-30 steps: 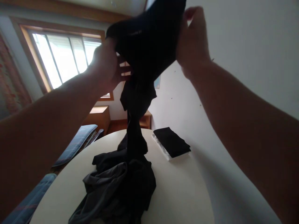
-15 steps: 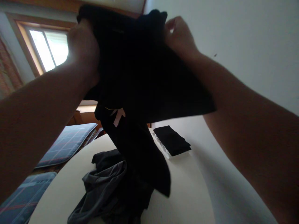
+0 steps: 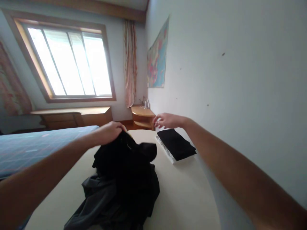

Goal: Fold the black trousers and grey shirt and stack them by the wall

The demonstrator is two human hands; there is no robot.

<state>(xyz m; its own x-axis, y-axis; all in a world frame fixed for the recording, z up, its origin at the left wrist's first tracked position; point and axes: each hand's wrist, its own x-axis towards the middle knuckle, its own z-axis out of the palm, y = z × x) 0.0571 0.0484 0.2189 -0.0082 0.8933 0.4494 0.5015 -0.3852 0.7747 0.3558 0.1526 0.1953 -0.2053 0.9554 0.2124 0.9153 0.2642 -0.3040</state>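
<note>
A black garment [image 3: 130, 159] lies bunched on top of a pile of dark clothes [image 3: 112, 198] on the round cream table [image 3: 187, 198]. My left hand [image 3: 110, 131] is closed on the garment's upper edge at the far side of the pile. My right hand [image 3: 166, 120] hovers free above the table's far edge, fingers loosely apart and holding nothing, just behind a folded black cloth [image 3: 176, 144]. That folded cloth rests on a flat white packet [image 3: 165, 150] near the wall.
A bed with a blue checked cover [image 3: 35, 147] stands left of the table. A white wall [image 3: 240, 80] runs close along the right side. Behind are a window [image 3: 69, 62], a low wooden cabinet [image 3: 72, 116] and a small corner shelf [image 3: 141, 115].
Both hands came down from head height with the black garment. The garment now lies on the pile, the right hand has let go and moved toward the folded cloth.
</note>
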